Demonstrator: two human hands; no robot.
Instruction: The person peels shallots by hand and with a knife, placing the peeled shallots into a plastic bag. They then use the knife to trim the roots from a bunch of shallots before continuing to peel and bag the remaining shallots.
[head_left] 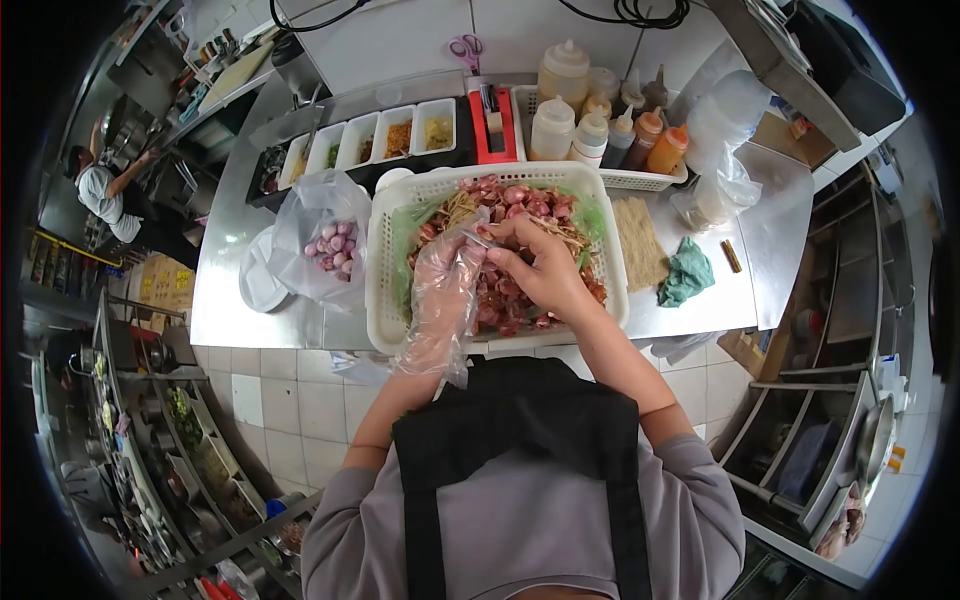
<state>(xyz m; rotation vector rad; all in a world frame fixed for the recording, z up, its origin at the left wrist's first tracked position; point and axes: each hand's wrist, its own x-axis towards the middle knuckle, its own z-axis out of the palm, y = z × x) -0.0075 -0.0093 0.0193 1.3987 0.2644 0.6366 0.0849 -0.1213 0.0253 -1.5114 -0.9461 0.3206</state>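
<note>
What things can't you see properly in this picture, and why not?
All in the head view:
- What the left hand and right hand pinch: too small, partly covered by fingers.
- The bottom of the white basket: hidden under shallots.
- The lower part of the big back squeeze bottle: behind the front bottle.
- What the other person is handling: too small and dark.

A single head-worn camera looks steeply down and forward through a wide fisheye lens, its circular edge falling to black at the corners. The wearer's black apron and grey shirt lie nearest, at the bottom; the white plastic basket is close, above centre, on a steel table, with the tiled wall beyond, at the top.
</note>
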